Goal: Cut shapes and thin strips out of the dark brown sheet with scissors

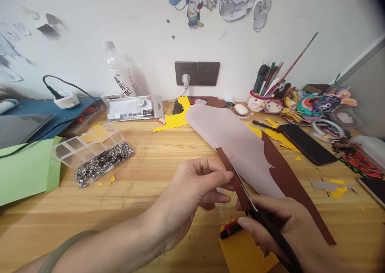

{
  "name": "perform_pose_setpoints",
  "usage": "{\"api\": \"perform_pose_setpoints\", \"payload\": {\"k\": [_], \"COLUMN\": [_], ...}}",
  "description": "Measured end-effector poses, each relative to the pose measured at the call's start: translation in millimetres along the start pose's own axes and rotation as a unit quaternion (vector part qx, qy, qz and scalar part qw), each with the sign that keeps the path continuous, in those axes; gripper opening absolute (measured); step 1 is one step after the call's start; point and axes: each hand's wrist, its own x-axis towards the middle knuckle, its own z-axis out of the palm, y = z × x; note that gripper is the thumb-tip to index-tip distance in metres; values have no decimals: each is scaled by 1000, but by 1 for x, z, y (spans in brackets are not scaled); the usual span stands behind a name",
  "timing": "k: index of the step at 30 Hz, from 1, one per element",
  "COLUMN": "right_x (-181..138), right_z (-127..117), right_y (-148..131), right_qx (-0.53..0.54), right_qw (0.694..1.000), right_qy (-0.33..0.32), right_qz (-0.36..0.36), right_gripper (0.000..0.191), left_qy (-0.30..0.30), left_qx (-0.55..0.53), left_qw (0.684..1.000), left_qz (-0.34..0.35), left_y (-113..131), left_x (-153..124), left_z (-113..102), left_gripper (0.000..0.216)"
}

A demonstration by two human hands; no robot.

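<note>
Between the thumb and fingers of my left hand [192,182] is a narrow dark brown strip [223,157], slanting down to the right. My right hand [296,221] grips black-handled scissors [278,239], their blades lying along the strip's right edge. How far the blades are apart I cannot tell. Just beyond both hands lies a pale lilac sheet [228,128], with a larger brown sheet [285,172] showing along its right side. Below the hands a black pen [230,230] rests on a yellow piece [237,251], partly hidden by my right hand.
On the left are a clear compartment box [90,142], a tray of metal rings [104,164] and a green folder [27,170]. A bottle [118,72] stands by the wall. To the right lie a phone [306,142], a pen cup [258,100] and yellow scraps [338,188].
</note>
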Motion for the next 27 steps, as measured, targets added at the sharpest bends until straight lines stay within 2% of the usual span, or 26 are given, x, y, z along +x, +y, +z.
{"api": "perform_pose_setpoints", "payload": {"k": [6, 9, 14, 23, 27], "right_x": [-1, -2, -4, -2, -2], "right_z": [4, 5, 3, 2, 0], "right_y": [3, 4, 2, -3, -7], "right_qx": [-11, 13, 65, 82, 84], "right_qw": [999, 1000, 995, 992, 993], "right_qy": [33, 13, -27, -50, -48], "right_qz": [-11, 1, 70, 79, 72], "right_gripper": [11, 11, 16, 14, 12], "left_qy": [-5, -10, -7, -9, -44], "left_qx": [8, 4, 1, -4, -28], "left_qw": [1000, 1000, 1000, 1000, 999], "left_qz": [1, 2, 6, -2, 12], "left_y": [-1, -1, -1, -1, -2], "left_x": [0, 0, -1, 2, 0], "left_z": [0, -1, -1, -1, -1], "left_gripper": [18, 17, 18, 17, 13]}}
